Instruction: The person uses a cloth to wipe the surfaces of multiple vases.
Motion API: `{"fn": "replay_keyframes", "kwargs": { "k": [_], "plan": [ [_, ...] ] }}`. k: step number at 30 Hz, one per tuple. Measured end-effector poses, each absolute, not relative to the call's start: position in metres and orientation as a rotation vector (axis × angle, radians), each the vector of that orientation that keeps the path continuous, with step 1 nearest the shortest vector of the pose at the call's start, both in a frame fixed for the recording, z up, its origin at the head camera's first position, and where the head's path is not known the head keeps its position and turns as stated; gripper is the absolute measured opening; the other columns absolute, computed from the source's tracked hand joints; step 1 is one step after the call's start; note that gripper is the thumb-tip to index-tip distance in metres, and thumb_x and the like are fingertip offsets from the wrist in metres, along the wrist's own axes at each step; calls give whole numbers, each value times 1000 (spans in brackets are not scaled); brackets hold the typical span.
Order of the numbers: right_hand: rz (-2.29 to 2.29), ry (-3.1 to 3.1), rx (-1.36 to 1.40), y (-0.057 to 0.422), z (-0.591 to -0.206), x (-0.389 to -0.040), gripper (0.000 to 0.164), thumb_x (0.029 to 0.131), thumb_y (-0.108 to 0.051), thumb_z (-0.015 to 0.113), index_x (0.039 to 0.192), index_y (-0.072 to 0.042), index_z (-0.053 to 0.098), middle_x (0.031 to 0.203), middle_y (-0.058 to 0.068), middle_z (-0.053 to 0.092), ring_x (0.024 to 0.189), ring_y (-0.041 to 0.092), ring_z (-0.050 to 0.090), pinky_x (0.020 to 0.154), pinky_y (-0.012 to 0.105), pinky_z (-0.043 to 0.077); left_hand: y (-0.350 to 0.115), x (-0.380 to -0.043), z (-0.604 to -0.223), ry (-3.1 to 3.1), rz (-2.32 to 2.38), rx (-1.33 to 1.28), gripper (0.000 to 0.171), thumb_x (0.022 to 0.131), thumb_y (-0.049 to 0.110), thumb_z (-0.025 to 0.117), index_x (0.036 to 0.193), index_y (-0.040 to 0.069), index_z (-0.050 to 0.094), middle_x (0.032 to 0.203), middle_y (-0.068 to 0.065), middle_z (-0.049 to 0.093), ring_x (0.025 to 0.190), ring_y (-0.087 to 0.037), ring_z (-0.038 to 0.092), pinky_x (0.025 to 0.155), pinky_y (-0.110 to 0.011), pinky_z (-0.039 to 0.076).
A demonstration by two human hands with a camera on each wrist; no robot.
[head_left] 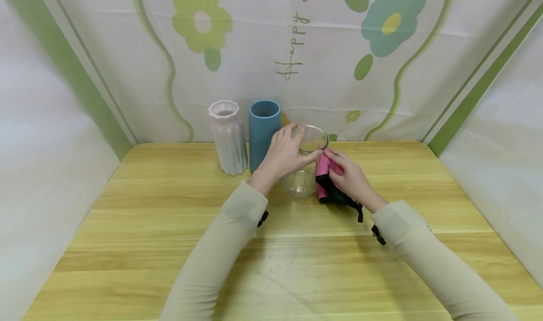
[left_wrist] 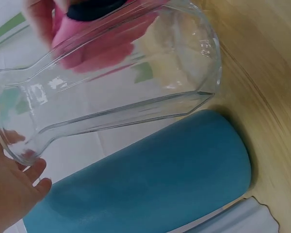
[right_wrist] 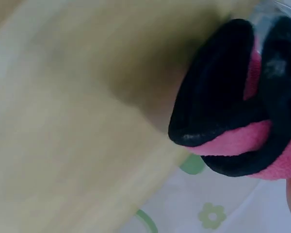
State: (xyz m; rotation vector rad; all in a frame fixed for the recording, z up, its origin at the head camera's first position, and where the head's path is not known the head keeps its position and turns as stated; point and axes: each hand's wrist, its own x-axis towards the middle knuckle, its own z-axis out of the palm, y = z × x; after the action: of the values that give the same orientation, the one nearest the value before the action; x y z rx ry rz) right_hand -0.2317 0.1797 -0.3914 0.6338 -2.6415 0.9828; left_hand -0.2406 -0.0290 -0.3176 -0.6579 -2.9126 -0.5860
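Note:
A clear glass vase (head_left: 300, 183) with a flared rim stands on the table, its ribbed body visible below the hands. My left hand (head_left: 283, 155) holds it at the rim, fingers over the far side and thumb stretched toward the right hand. In my right hand (head_left: 351, 177) is a bunched pink cloth piece with black edging and a black strap (head_left: 335, 194), pinched near its top and held against the vase's right side. Through the glass in the left wrist view, the pink fabric (left_wrist: 99, 53) shows behind the vase. The right wrist view shows folded black-trimmed edges (right_wrist: 203, 131).
Left of the glass vase stands a blue cylindrical vase (head_left: 264, 132), close beside it. A pink-to-grey fluted vase (head_left: 229, 142) is farther left. Behind them hangs a white flowered curtain (head_left: 254, 52) along the wooden table's (head_left: 148, 217) back edge, with more white fabric at both sides.

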Motion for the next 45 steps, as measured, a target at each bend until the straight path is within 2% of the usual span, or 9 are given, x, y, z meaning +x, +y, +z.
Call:
{"fn": "replay_keyframes", "kwargs": {
  "k": [5, 9, 12, 17, 26, 35, 41, 45],
  "plan": [
    [1046, -2583, 573, 175, -376, -232, 51, 86, 4, 58, 137, 3, 48, 146, 21, 44, 128, 40, 47, 98, 50, 46, -31, -242, -316, -2933, -623, -703, 84, 90, 57, 48, 153, 9, 19, 158, -12, 23, 146, -29, 23, 121, -44, 18],
    [1053, -2573, 555, 173, -372, -230, 52, 87, 3, 58, 138, 0, 48, 147, 17, 44, 122, 36, 53, 89, 46, 49, -32, -243, -316, -2950, -698, -724, 85, 90, 53, 49, 154, 9, 16, 159, -11, 20, 147, -29, 20, 121, -46, 15],
    [1043, -2585, 569, 173, -373, -230, 51, 86, 4, 58, 136, 4, 49, 146, 21, 44, 124, 40, 51, 93, 48, 49, -32, -243, -317, -2950, -741, -718, 85, 89, 53, 49, 154, 10, 16, 160, -9, 18, 148, -29, 18, 121, -47, 13],
    [1039, -2616, 585, 175, -381, -230, 49, 86, 5, 59, 133, 8, 50, 143, 29, 43, 131, 46, 42, 105, 54, 40, -30, -242, -317, -2955, -722, -672, 91, 88, 62, 49, 155, 12, 13, 159, -12, 15, 148, -29, 16, 121, -47, 14],
    [972, -2722, 663, 183, -406, -229, 57, 84, 6, 58, 140, -2, 46, 143, 25, 44, 130, 44, 44, 104, 54, 41, -26, -240, -319, -2960, -790, -584, 96, 84, 69, 50, 155, 15, 14, 158, -14, 9, 147, -30, 13, 120, -46, 18],
    [936, -2702, 688, 184, -414, -227, 58, 84, 7, 57, 140, -2, 46, 142, 23, 46, 118, 37, 54, 94, 49, 49, -28, -240, -319, -2958, -699, -619, 91, 89, 64, 48, 155, 12, 14, 157, -16, 17, 146, -31, 16, 120, -47, 18],
    [984, -2669, 633, 181, -399, -229, 57, 83, 5, 57, 139, -1, 48, 141, 26, 46, 123, 43, 51, 97, 53, 47, -30, -241, -318, -2950, -643, -651, 89, 89, 62, 48, 154, 10, 16, 156, -15, 20, 145, -31, 20, 121, -47, 15],
    [996, -2650, 596, 178, -385, -230, 53, 84, 4, 58, 136, 4, 49, 142, 28, 45, 126, 44, 49, 98, 54, 46, -31, -241, -318, -2935, -645, -676, 87, 90, 58, 50, 154, 9, 18, 156, -14, 22, 145, -31, 21, 121, -47, 16]
  ]
}}
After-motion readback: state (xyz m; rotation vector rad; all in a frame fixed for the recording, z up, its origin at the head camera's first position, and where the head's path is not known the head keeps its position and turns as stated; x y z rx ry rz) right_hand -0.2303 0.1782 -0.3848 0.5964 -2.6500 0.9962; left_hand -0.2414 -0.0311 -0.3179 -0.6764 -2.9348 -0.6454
